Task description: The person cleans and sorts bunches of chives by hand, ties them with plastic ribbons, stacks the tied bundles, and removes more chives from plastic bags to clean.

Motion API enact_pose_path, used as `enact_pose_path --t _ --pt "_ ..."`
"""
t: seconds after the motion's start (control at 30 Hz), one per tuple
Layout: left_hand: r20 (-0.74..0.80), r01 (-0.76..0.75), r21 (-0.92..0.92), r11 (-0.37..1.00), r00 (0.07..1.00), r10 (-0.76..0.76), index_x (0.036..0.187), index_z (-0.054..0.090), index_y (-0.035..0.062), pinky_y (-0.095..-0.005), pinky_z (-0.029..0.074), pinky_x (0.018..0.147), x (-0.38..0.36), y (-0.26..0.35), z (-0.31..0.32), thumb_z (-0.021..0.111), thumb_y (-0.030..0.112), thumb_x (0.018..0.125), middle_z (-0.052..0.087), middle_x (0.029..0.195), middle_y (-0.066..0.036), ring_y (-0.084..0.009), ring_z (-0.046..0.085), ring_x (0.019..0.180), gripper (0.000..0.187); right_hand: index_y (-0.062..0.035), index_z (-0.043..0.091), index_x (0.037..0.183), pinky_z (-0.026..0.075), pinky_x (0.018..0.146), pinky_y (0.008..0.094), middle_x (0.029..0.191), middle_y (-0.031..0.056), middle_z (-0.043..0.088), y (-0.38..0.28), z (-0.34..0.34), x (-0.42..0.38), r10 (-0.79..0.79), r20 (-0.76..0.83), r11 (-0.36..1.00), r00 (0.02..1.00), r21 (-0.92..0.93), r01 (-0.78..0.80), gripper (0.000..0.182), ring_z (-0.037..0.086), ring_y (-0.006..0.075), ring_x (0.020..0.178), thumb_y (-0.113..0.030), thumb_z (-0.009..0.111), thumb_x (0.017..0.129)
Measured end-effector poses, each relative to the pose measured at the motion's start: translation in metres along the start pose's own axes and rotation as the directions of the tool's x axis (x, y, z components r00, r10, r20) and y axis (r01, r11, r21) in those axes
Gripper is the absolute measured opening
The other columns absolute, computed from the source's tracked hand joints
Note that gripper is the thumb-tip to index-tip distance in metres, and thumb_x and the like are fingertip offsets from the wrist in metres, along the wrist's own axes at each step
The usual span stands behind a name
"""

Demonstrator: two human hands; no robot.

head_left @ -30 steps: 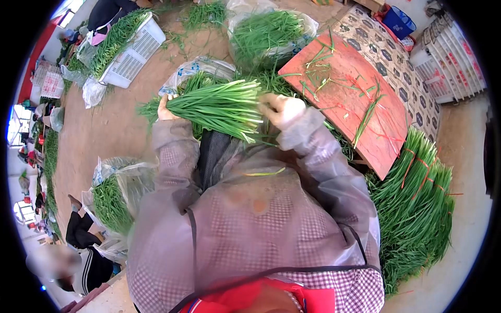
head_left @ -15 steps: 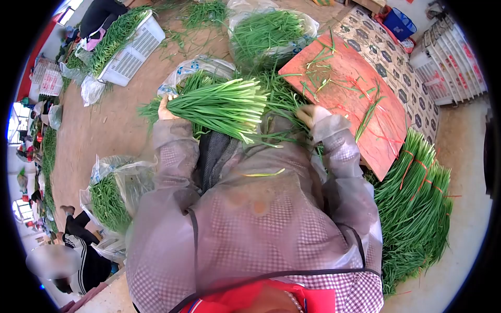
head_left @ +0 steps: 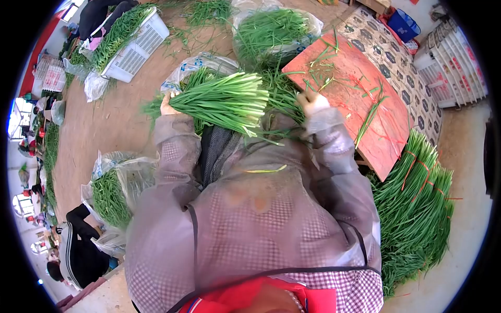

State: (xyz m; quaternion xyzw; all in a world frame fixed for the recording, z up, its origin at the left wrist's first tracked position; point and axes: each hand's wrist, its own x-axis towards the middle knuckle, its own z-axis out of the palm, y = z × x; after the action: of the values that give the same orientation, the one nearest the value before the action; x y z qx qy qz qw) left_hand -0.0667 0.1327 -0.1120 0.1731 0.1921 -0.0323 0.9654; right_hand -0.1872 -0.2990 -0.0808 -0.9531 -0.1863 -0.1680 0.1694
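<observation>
My left hand (head_left: 168,104) is wrapped round the leafy end of a thick bunch of garlic chives (head_left: 224,99), whose pale cut ends point right. The bunch lies level above my lap. My right hand (head_left: 314,103) is closed, fingers curled, at the left edge of the red board (head_left: 360,99). Loose chives (head_left: 284,94) lie just left of its fingertips; what it pinches, if anything, is too small to make out. A plastic bag (head_left: 201,63) of chives sits behind the held bunch. One yellowish leaf (head_left: 265,169) rests on my apron.
Tied chive bundles with red bands (head_left: 417,208) are stacked at my right. Bags of chives stand ahead (head_left: 271,34) and at left (head_left: 109,198). A white crate (head_left: 138,49) is upper left, near a person. Another person (head_left: 83,250) sits lower left. White crates (head_left: 449,62) stand at right.
My right hand has moved slightly up, and its fingers show more clearly. A few drooping stalks at the held bunch have shifted. The person at lower left has leaned over.
</observation>
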Motion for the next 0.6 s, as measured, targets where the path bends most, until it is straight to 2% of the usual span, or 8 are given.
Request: enact_pose_path --t 0.1,0.17,0.2,0.23,0.27,0.33,0.53,0.6 --pt "-0.111 -0.043 0.050 0.998 0.993 0.048 0.072 0.055 0.0099 -0.0394 0.050 0.070 -0.008 -0.003 0.007 0.044 0.022 0.090 0.059 0.072 -0.005 -0.0210 0.056 0.068 0.025 -0.0023 0.064 0.090 0.050 0.072 0.0428 0.087 0.0201 0.063 0.001 -0.033 -0.015 0.596 0.476 0.796 0.647 -0.241 -0.555 0.020 0.061 0.0361 0.081 -0.020 0.057 0.083" --pt "-0.090 -0.043 0.043 0.998 0.995 0.047 0.072 0.055 0.0101 -0.0393 0.050 0.070 0.001 -0.001 0.001 0.043 0.023 0.090 0.058 0.071 -0.004 -0.0208 0.056 0.067 0.026 -0.0011 0.061 0.103 0.049 0.079 0.0406 0.097 0.0203 0.063 0.006 -0.031 -0.027 0.339 0.557 0.929 0.758 -0.069 -0.364 0.031 0.061 0.0375 0.088 -0.024 0.060 0.082" --pt "-0.075 -0.049 0.035 0.998 0.996 0.052 0.072 0.055 0.0103 -0.0391 0.050 0.069 0.003 -0.002 0.000 0.043 0.024 0.091 0.058 0.070 -0.004 -0.0205 0.055 0.067 0.026 0.0002 0.056 0.113 0.048 0.084 0.0388 0.098 0.0167 0.064 -0.013 -0.021 -0.027 0.182 0.201 0.943 0.962 0.242 -0.229 0.046 0.062 0.0339 0.092 -0.032 0.064 0.081" --pt "-0.076 -0.048 0.036 0.998 0.996 0.051 0.072 0.055 0.0103 -0.0391 0.050 0.069 0.004 -0.002 -0.002 0.043 0.024 0.091 0.058 0.070 -0.004 -0.0205 0.055 0.067 0.026 -0.0004 0.059 0.112 0.048 0.085 0.0367 0.102 0.0189 0.064 -0.028 -0.013 -0.023 0.381 0.414 0.651 0.827 0.515 -0.558 0.054 0.063 0.0286 0.094 -0.041 0.068 0.077" --pt "-0.088 -0.008 0.013 1.000 0.996 0.009 0.075 0.054 0.0104 -0.0405 0.050 0.069 0.004 -0.003 -0.001 0.043 0.025 0.090 0.057 0.069 -0.003 -0.0209 0.055 0.066 0.024 0.0002 0.059 0.111 0.049 0.080 0.0339 0.098 0.0157 0.065 -0.052 -0.014 -0.013 0.292 0.507 0.445 0.811 0.678 -0.584 0.056 0.062 0.0233 0.088 -0.042 0.071 0.076" --pt "-0.090 0.029 -0.008 1.000 0.995 -0.029 0.078 0.053 0.0106 -0.0419 0.050 0.068 0.004 -0.005 0.007 0.044 0.026 0.090 0.055 0.069 -0.003 -0.0212 0.055 0.065 0.022 -0.0024 0.065 0.097 0.048 0.069 0.0273 0.076 0.0037 0.063 -0.083 -0.006 -0.002 0.248 0.446 0.428 0.860 0.746 -0.510 0.037 0.058 0.0116 0.070 -0.030 0.076 0.075" --pt "-0.096 0.012 0.028 1.000 0.995 -0.009 0.072 0.055 0.0102 -0.0408 0.048 0.069 -0.017 -0.015 0.033 0.041 0.027 0.091 0.058 0.068 -0.003 -0.0203 0.055 0.065 0.029 -0.0043 0.065 0.077 0.047 0.054 0.0327 0.062 0.0092 0.061 -0.112 -0.023 0.016 0.232 0.324 0.836 0.917 0.416 -0.358 0.027 0.059 0.0202 0.056 -0.030 0.070 0.078" --pt "-0.215 -0.015 0.083 0.996 0.976 0.033 0.073 0.055 0.0101 -0.0416 0.048 0.070 -0.027 -0.021 0.047 0.041 0.027 0.091 0.058 0.069 -0.003 -0.0210 0.055 0.067 0.028 -0.0049 0.063 0.073 0.047 0.053 0.0372 0.065 0.0138 0.060 -0.119 -0.018 0.019 0.075 0.033 0.919 0.997 0.385 -0.081 0.024 0.060 0.0287 0.059 -0.027 0.064 0.082"
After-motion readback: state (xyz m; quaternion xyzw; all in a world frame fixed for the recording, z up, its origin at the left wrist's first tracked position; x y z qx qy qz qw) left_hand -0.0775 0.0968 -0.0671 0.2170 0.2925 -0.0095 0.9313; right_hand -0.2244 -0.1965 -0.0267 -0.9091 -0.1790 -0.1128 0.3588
